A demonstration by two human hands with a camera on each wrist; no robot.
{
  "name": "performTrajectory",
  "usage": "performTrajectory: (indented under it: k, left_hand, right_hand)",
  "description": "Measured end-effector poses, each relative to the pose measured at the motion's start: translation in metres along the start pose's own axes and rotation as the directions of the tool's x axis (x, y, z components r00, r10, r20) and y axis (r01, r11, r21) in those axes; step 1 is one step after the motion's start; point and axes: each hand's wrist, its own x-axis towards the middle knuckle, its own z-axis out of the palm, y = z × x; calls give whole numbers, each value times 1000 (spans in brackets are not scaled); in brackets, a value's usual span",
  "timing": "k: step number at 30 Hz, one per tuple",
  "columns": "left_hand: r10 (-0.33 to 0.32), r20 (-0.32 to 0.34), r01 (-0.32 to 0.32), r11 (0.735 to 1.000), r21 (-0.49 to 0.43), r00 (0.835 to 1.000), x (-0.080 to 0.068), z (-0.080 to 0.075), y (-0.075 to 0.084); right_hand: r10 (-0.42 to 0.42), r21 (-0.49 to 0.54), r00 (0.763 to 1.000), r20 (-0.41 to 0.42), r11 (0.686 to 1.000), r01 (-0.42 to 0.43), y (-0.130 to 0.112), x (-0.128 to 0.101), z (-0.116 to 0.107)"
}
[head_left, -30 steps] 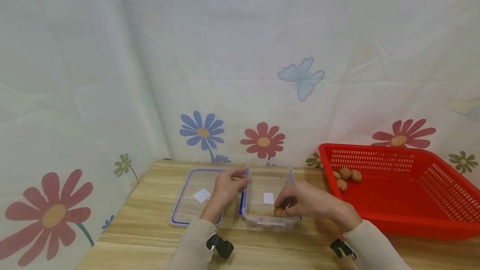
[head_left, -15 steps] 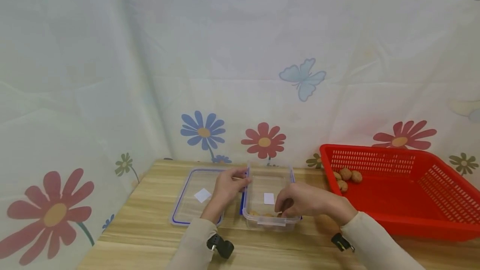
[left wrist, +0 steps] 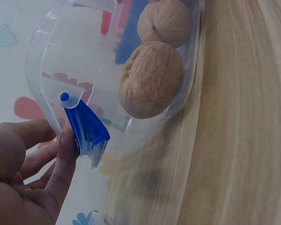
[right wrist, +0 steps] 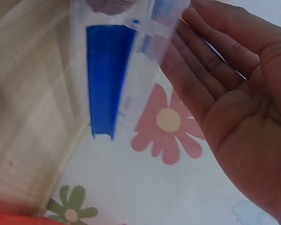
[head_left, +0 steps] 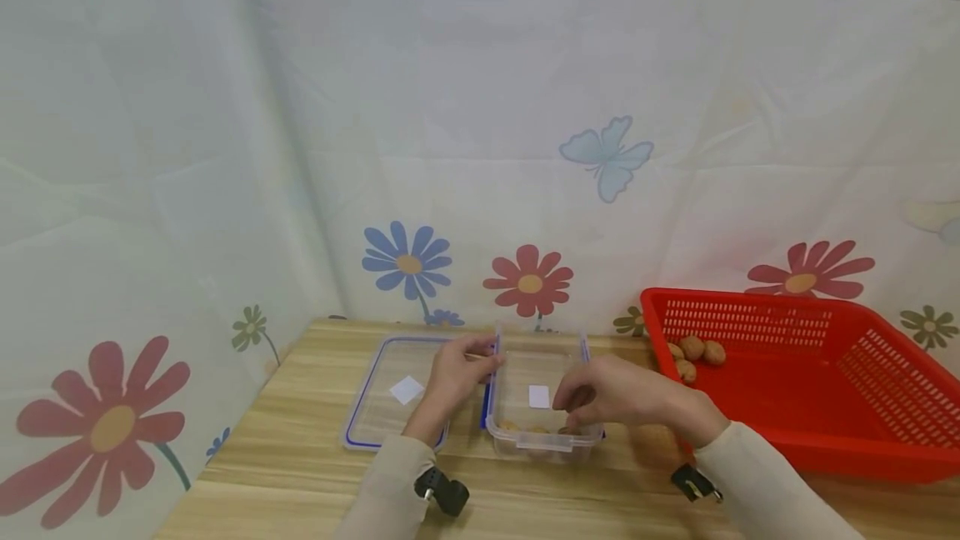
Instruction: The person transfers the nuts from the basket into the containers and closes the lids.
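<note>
**Two hands at a clear box on a wooden table**

Surface and room. A light wooden table [head_left: 300, 473] fills the lower part of the head view, backed by a pale cloth [head_left: 480, 107] printed with flowers and a butterfly. At lower centre stands a clear box [head_left: 542, 427]; its lid [head_left: 390, 394], blue-edged, lies flat just left of it. At lower right sits a red basket [head_left: 810, 390] with three walnuts in its far left corner.

Hands. The left hand [head_left: 455, 375] pinches the box's left rim, thumb and fingers curled at the blue latch [left wrist: 86, 131]. The right hand [head_left: 611, 394] hovers over the box's right side, fingers loosely bent and holding nothing; the right wrist view shows its palm [right wrist: 234, 93] open and bare.

Hidden or unclear. In the head view the walnuts [head_left: 528, 428] in the box show only as small brown shapes at the near wall, partly covered by the right hand. Both sleeves are cut off by the lower edge.

Differences between views. The left wrist view shows two walnuts [left wrist: 152, 79] inside the box, touching each other, against its curved wall. The right wrist view shows a blue latch [right wrist: 105, 79] on the box's side, blurred, just left of the fingers.
</note>
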Motion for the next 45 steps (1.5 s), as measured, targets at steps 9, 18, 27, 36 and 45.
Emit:
performTrajectory:
  k: [9,18,27,36,45]
  left_hand:
    - [-1,0,1,1000,-8,1000,-1,0,1]
    - [-1,-6,1,1000,-18,1000,0,0,0]
    - [3,-5,-3,1000,-15,1000,0,0,-1]
    - [21,-8,-21,1000,-16,1000,0,0,-1]
    - [25,-12,-25,1000,-17,1000,-1,0,0]
  right_hand:
    - [-40,-76,995,-86,997,33,-12,-14,-26]
    - [12,-129,988,-154,991,-33,-19,-25,-47]
    - [45,-143,967,-249,986,-83,-17,-36,-67]
    - [112,-98,947,-299,984,-148,-6,-48,-87]
    - [135,-99,928,-346,979,-180,14,-58,-101]
